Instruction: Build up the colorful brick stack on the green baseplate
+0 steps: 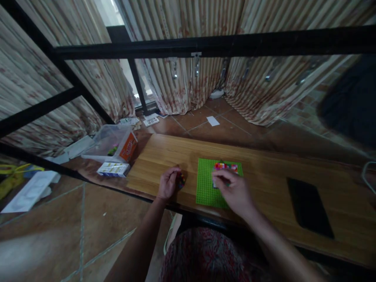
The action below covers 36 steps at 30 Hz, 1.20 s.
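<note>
On the wooden table lies a green studded baseplate (204, 184) with several small bricks (226, 167) in red, white and other colours on its upper right part. My right hand (232, 188) is over these bricks, fingertips pinched together; whatever they hold is too small or hidden to make out. Left of the plate, my left hand (168, 183) rests on the table with its fingers curled closed. Right beside those fingers is a little pile of multicoloured bricks (181, 180), partly covered by the hand. I cannot see whether a brick is inside the left hand.
A black flat tablet-like object (310, 207) lies on the table (264, 184) to the right. Off its left end stand a clear plastic bin (110, 141) with an orange label and a small white box (113, 169). A black metal rail (164, 47) crosses before the curtains.
</note>
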{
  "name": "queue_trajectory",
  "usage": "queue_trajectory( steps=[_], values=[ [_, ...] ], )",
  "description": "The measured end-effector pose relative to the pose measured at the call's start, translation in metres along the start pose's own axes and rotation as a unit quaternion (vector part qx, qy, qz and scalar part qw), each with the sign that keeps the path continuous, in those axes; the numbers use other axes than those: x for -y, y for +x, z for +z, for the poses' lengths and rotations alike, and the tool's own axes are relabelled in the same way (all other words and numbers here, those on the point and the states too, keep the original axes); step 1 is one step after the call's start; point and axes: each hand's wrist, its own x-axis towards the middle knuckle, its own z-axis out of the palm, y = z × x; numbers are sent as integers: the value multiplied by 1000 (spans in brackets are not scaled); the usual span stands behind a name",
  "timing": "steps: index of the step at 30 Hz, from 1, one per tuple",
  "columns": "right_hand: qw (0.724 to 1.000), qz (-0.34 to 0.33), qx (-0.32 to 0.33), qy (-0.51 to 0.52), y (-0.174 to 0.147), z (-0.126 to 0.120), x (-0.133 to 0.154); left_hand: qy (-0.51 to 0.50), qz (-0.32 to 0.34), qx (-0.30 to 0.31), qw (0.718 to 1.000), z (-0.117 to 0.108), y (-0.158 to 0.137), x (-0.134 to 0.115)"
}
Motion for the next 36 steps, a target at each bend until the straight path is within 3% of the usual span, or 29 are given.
queue_trajectory(
  steps=[2, 6, 12, 18, 23, 27, 32, 36],
  values=[
    [995, -36, 88, -24, -9, 32, 10, -10, 2, 6, 1000, 0, 0, 2],
    [985, -63, 130, -96, -15, 85, 1, -39, -9, 8, 999, 0, 0, 5],
    [955, -94, 183, -212, -8, 114, -6, -46, -1, 15, 999, -1, 0, 7],
    [919, -127, 218, -304, 1, 118, 1, -39, 3, 16, 999, -2, 0, 6],
    [908, -129, 230, -325, 6, 119, 2, -35, -1, 13, 999, -3, 1, 2],
    [927, -117, 210, -288, 2, 110, 6, -29, -3, 5, 1000, -4, 1, -1],
    [972, -90, 131, -171, -12, 86, 12, -24, -5, 12, 1000, -6, 2, -4],
    [989, -73, 82, -97, -22, 67, 11, -24, -15, 7, 1000, -5, 4, -2]
  ],
)
